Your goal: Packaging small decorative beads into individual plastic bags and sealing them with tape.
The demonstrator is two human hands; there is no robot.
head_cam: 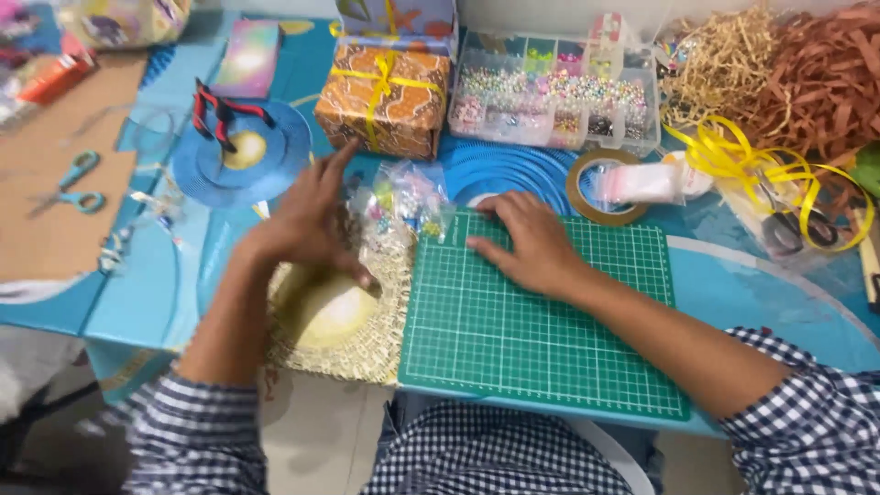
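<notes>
Nearest you lay the green cutting mat (541, 339), its long side running left to right along the table's front edge. Just left of it, touching its edge, sat the straw hat (353, 316), crown up, its woven brim partly tucked under the mat's left border.

Your left hand (307, 220) hovered over the hat's far brim, fingers spread and loose, thumb tip down near the crown; it gripped nothing. Your right hand (532, 243) lay flat and open on the mat's far left corner, palm down, holding nothing. The two hands were apart, and between them stood the clear bag of beads (408, 202), resting on the hat's far brim against the mat's corner. Its long axis ran roughly from near left to far right; which end was its mouth I could not tell.

Beyond the bag, the wrapped box (385, 101) with yellow ribbon blocked the way straight back, with the bead organizer (559, 96) just beside it on the right. A tape roll (600, 188) sat just past the mat's far edge. To the left, a blue disc (243, 151) carried red-handled pliers (220, 110), and blue scissors (73, 183) lay well apart on brown card. Loose yellow ribbon (761, 170) and shredded paper (788, 64) filled the far right.
</notes>
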